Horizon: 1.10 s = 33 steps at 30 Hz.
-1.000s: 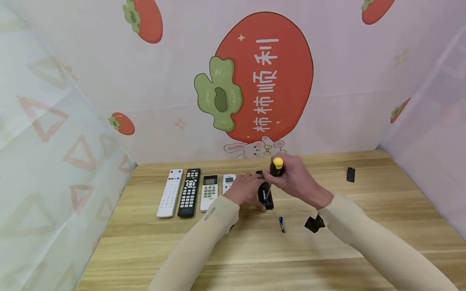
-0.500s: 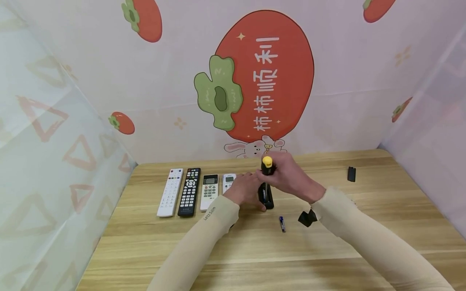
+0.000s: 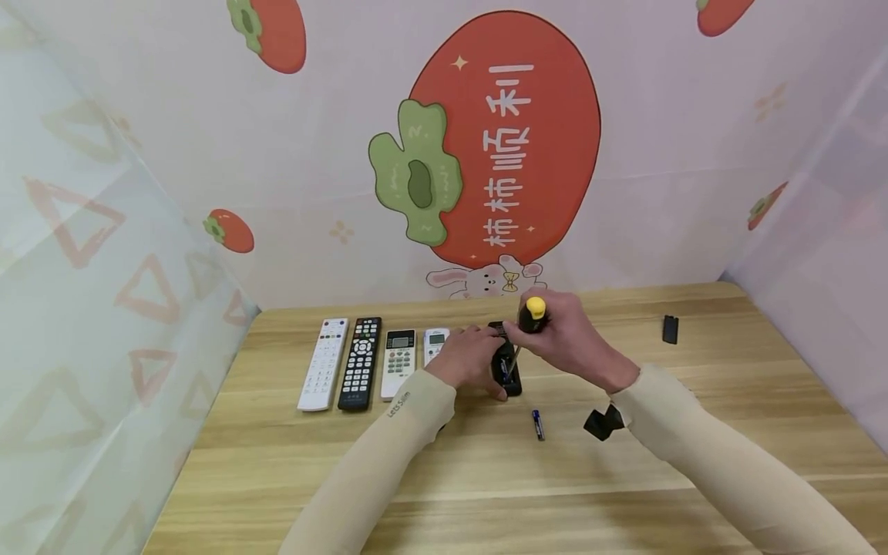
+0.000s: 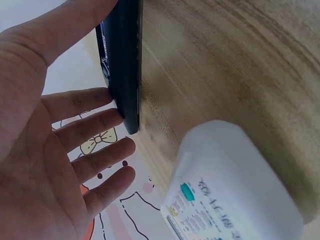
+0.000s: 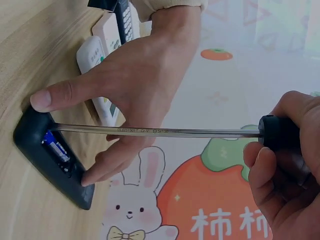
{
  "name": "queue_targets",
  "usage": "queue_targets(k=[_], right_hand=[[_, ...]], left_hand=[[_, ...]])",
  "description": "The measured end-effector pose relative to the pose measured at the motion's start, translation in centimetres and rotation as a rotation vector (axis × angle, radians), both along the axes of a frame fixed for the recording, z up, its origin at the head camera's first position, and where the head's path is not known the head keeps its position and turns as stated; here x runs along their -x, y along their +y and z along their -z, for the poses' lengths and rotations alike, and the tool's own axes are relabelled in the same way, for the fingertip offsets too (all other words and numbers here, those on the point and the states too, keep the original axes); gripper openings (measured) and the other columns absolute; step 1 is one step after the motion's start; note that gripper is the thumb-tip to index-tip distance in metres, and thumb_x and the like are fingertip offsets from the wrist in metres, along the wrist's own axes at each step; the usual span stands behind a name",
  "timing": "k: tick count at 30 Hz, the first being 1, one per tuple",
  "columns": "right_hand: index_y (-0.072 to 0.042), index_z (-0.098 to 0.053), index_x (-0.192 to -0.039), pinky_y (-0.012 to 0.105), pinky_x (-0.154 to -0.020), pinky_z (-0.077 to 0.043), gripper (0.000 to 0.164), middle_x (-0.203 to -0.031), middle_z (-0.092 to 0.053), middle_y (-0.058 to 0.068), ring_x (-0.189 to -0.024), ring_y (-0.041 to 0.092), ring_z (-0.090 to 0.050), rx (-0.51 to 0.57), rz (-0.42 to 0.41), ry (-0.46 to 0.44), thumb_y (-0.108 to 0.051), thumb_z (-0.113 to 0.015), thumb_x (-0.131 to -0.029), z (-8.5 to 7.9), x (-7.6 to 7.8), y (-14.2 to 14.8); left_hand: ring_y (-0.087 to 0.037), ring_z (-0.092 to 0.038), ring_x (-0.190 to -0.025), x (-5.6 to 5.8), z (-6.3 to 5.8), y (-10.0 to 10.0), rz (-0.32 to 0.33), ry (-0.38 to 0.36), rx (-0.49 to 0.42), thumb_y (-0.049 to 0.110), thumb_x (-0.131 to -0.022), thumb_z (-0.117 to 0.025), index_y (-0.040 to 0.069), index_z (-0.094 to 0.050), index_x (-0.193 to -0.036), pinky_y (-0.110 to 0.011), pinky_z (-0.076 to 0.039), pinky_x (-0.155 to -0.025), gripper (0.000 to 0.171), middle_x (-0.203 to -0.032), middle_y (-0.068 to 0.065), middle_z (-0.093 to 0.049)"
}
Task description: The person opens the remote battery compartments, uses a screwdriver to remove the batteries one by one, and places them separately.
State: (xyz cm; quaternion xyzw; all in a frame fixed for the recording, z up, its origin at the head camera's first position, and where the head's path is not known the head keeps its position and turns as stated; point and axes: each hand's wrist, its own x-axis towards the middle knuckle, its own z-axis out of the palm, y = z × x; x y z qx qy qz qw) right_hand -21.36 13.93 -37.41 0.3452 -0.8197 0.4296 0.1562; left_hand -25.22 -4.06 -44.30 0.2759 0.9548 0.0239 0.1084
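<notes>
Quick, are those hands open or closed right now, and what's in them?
Left hand: holding the black remote control between thumb and fingers.
Right hand: closed, holding the screwdriver.

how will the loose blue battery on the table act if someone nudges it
The small blue-and-dark, metal-looking cylindrical battery would probably roll if pushed sideways, since its round body lies lengthwise on the wood-grain table. Its slim, straight shape suggests a rigid cell, likely stiff when lifted and perhaps heavy for its size.

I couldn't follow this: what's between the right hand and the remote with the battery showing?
The screwdriver's metal shaft spans from the right hand to the black remote, as the right wrist view shows.
</notes>
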Motion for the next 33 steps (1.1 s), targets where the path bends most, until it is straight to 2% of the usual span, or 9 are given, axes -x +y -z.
queue_targets(k=[14,22,29,33], right_hand=[[-0.019,-0.054,-0.074,0.026,-0.058,-0.047,0.032,-0.07,-0.05,-0.009,-0.059,0.008,-0.051,-0.001,0.005,0.039,-0.003,-0.079,-0.085,-0.28,-0.3,0.31],[-0.02,-0.055,-0.074,0.027,-0.058,-0.047,0.032,-0.07,-0.05,-0.009,-0.059,0.008,-0.052,-0.003,0.008,0.031,-0.003,-0.079,-0.085,-0.15,-0.33,0.3],[-0.02,-0.054,-0.075,0.026,-0.058,-0.047,0.031,-0.071,-0.048,-0.01,-0.062,0.007,-0.049,-0.067,0.006,0.087,-0.005,-0.079,-0.086,0.17,-0.54,-0.15],[-0.02,-0.054,-0.075,0.026,-0.058,-0.047,0.032,-0.07,-0.048,-0.011,-0.062,0.006,-0.049,-0.065,0.027,0.091,-0.005,-0.079,-0.086,0.5,-0.72,-0.21]], left_hand=[[-0.025,-0.048,-0.133,0.02,-0.21,-0.01,-0.01,-0.017,-0.023,0.059,-0.069,-0.089,0.016,-0.056,-0.146,-0.047,-0.039,-0.112,0.095,-0.15,-0.001,-0.052],[-0.024,-0.049,-0.132,-0.12,-0.19,-0.04,-0.009,-0.021,-0.033,0.058,-0.069,-0.089,0.015,-0.057,-0.145,-0.046,-0.04,-0.111,0.094,-0.149,0.0,-0.053],[-0.024,-0.052,-0.127,-0.04,-0.09,-0.07,-0.004,-0.013,-0.029,0.059,-0.068,-0.089,0.019,-0.058,-0.144,-0.045,-0.042,-0.108,0.092,-0.144,0.0,-0.057],[-0.024,-0.052,-0.126,-0.07,-0.19,-0.07,0.0,-0.012,-0.025,0.059,-0.068,-0.089,0.019,-0.057,-0.145,-0.045,-0.042,-0.108,0.092,-0.144,0.0,-0.057]])
